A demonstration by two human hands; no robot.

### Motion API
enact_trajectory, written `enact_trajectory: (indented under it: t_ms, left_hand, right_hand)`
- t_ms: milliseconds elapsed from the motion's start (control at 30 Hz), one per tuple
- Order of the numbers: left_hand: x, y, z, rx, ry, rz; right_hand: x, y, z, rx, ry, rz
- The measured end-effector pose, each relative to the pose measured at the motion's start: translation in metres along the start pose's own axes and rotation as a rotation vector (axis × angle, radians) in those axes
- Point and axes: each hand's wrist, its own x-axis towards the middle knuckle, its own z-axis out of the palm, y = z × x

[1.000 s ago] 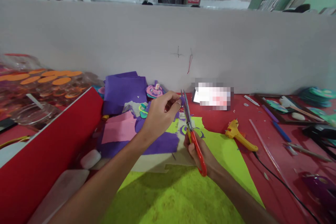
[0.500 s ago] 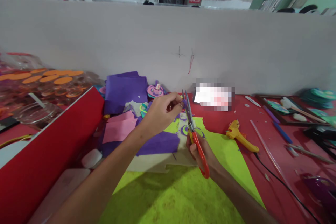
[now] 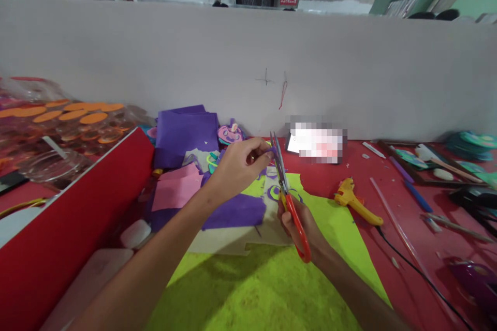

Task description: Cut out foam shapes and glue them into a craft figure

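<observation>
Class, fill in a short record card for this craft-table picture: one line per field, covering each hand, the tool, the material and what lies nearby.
Left hand: pinches a small purple piece at the blades
Right hand: grips the red-handled scissors
Scissors: blades point away, up toward the grey partition
Under the hands: lime-green felt sheet
To the right: yellow glue gun on the red table
To the left: purple felt stack, pink sheet

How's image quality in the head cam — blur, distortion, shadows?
Head view: hands and scissors fairly sharp; right table edge smeared, purple object blurred; wide-angle bends the partition wall; soft forearm shadow on the lime felt; two patches pixelated.
</observation>
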Motion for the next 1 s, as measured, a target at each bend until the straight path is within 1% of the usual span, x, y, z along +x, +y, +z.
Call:
enact_trajectory:
  t_ms: [200,333,533,667,767,900,1000]
  left_hand:
    - [0.000,-0.002,0.000,-0.029,0.034,-0.005]
    - [0.000,-0.003,0.001,-0.033,0.043,-0.006]
    - [0.000,-0.005,0.002,-0.057,0.105,0.022]
    - [0.000,-0.003,0.002,-0.021,0.067,0.024]
    - [0.000,-0.001,0.002,-0.012,0.062,0.020]
    - [0.000,-0.002,0.004,-0.042,0.092,0.003]
    - [-0.001,-0.006,0.004,-0.055,0.134,0.006]
  right_hand:
    - [-0.002,0.000,-0.001,0.006,-0.020,0.028]
    - [-0.001,0.001,-0.002,-0.011,-0.014,0.017]
    - [-0.001,-0.006,0.001,0.025,0.015,0.047]
    - [-0.001,-0.007,0.001,0.053,0.006,0.046]
    - [-0.001,-0.006,-0.001,0.042,0.010,0.048]
    - [-0.002,-0.008,-0.001,0.090,0.028,0.096]
    - [-0.001,-0.012,0.001,0.161,0.057,0.163]
